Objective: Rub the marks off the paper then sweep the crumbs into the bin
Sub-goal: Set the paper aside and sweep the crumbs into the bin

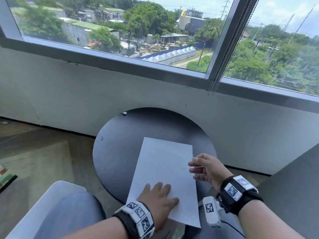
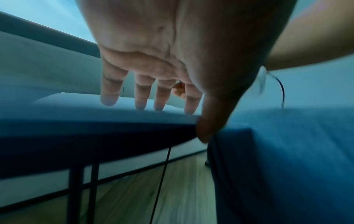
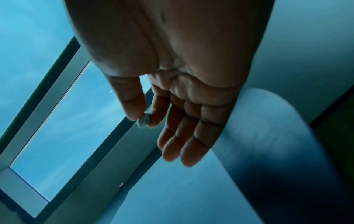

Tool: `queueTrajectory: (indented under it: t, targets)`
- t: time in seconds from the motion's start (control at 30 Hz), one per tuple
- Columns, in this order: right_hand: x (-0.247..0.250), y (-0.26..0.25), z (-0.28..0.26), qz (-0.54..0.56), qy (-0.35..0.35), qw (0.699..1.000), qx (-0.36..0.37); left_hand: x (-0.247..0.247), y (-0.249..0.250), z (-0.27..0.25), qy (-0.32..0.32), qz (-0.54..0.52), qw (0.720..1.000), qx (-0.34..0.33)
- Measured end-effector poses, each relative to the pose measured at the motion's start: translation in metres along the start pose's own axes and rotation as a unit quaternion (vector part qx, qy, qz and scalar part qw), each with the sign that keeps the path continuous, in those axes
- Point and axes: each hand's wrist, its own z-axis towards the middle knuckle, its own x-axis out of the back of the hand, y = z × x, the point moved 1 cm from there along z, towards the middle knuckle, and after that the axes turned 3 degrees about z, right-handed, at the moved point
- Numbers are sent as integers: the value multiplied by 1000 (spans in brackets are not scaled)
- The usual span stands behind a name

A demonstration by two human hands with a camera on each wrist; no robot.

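A white sheet of paper (image 1: pixel 164 166) lies on the round dark table (image 1: pixel 120 144), its near end hanging over the table's front edge. My left hand (image 1: pixel 160 195) lies flat on the sheet's near left part, fingers (image 2: pixel 140 100) straight and pressing down. My right hand (image 1: pixel 192 164) is at the sheet's right edge. Its thumb and forefinger pinch a small white eraser (image 3: pixel 143 122), while the other fingers stay loosely extended. Any marks on the paper are too faint to make out.
A small white object (image 1: pixel 124 113) sits at the table's far edge by the wall. A white chair (image 1: pixel 60 188) and my knee are at lower left. A grey upholstered block (image 1: pixel 293 187) stands to the right. A wood floor lies left of the table.
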Motion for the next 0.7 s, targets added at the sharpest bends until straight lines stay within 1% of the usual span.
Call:
queueTrajectory:
  t: [0.1, 0.17, 0.23, 0.3, 0.37, 0.43, 0.5, 0.6, 0.7]
  targets:
    - [9, 0, -11, -61, 6, 998, 4, 19, -13, -7, 85, 11, 996, -11]
    - [14, -3, -16, -45, -11, 999, 13, 40, -32, -11, 164, 10, 986, -9]
    - [16, -8, -20, 13, -50, 998, 23, 62, -55, -12, 242, -46, 969, 14]
    - [11, -13, -21, 51, -79, 995, 26, 81, -80, -7, 290, -133, 947, 47]
    - [3, -17, -15, 65, -96, 993, 36, 95, -106, 3, 336, -202, 918, 68]
    - [-4, -22, -6, 60, -85, 992, 72, 107, -129, 17, 357, -240, 898, 90]
    - [-10, -31, 8, 45, -62, 990, 115, 116, -147, 30, 347, -273, 891, 105]
    - [-18, -47, 29, 13, -45, 987, 154, 129, -171, 49, 346, -320, 877, 94]
    - [-29, -62, 52, 24, -38, 983, 177, 141, -198, 71, 356, -346, 862, 101]
